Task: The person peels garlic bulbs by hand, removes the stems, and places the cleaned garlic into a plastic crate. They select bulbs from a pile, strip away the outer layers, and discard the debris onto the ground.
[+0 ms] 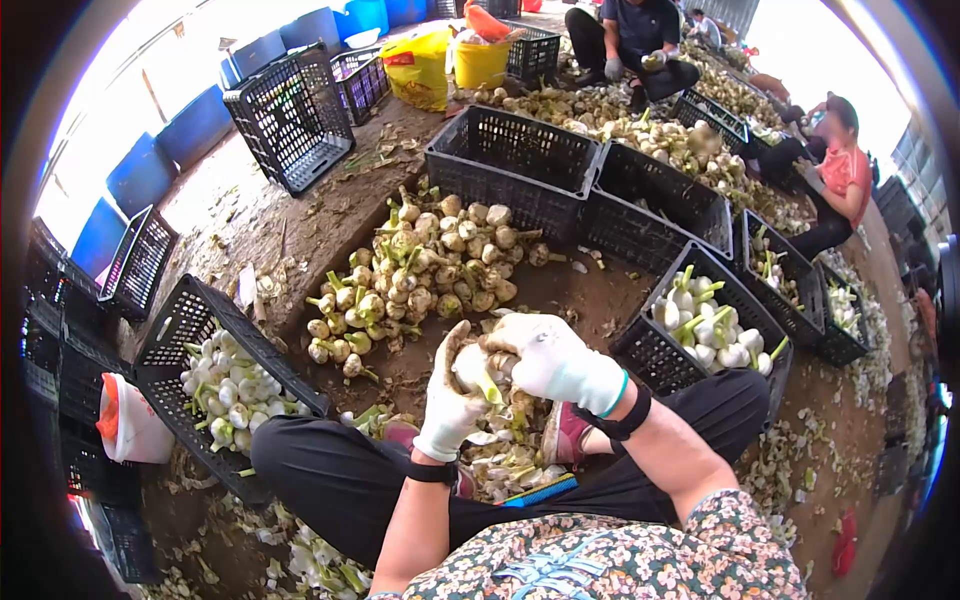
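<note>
Both of my hands wear white gloves with soiled fingers. A garlic bulb with a short green stem is held between them, over my crossed legs. My left hand is closed round the bulb's left side, its stem pointing down. From the right, my right hand grips the bulb with bent fingers, its fingertips at the outer skin. Just beyond lies a heap of unpeeled garlic bulbs on the ground. Peeled skins and stems litter the ground between my shoes.
A black crate of cleaned garlic stands at my left, another crate at my right. Two dark crates border the heap's far side. A blue-handled object lies by my legs. Two people sit farther off among garlic.
</note>
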`<action>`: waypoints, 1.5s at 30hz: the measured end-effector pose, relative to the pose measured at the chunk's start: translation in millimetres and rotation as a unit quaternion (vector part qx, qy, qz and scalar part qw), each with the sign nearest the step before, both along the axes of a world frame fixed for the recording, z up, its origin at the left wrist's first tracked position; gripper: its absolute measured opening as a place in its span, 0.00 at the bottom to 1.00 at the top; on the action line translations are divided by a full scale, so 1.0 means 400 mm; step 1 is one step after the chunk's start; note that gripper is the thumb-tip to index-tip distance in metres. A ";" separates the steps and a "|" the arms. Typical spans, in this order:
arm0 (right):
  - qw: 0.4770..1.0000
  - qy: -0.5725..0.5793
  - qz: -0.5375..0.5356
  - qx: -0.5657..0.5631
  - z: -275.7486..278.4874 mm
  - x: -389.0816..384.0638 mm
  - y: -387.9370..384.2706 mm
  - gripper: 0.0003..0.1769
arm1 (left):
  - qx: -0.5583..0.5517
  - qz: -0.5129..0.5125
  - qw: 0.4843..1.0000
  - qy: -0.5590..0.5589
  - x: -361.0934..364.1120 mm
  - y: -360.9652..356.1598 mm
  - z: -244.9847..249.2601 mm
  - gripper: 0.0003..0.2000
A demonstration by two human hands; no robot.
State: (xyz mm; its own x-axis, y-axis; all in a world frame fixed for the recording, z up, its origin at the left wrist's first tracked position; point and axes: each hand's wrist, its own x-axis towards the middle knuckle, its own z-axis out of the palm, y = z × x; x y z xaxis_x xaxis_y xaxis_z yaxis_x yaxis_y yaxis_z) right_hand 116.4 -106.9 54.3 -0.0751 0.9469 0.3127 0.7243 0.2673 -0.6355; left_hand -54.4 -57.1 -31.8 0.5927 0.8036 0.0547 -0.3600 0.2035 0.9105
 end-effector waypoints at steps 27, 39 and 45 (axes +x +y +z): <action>0.959 -0.084 -0.265 -0.045 -0.172 0.033 0.038 0.12 | -0.129 0.103 0.974 -0.158 -0.015 0.000 -0.002 0.19; 0.420 0.880 -0.045 -0.215 -0.468 0.065 -0.005 0.14 | -0.162 -0.005 0.982 -0.099 0.072 0.006 -0.065 0.29; 0.421 0.891 -0.038 0.168 -0.236 0.269 -0.100 0.13 | -0.243 0.167 0.954 -0.056 0.064 0.018 -0.071 0.22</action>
State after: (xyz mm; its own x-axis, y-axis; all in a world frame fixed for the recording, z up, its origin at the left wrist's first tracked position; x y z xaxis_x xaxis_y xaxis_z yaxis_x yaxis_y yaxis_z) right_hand 224.1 -146.8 -40.1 0.5877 0.8056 -0.0743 -0.8070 0.5773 -0.1240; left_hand -28.8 -49.9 -60.0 0.3109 0.8932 -0.3248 -0.5689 0.4486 0.6893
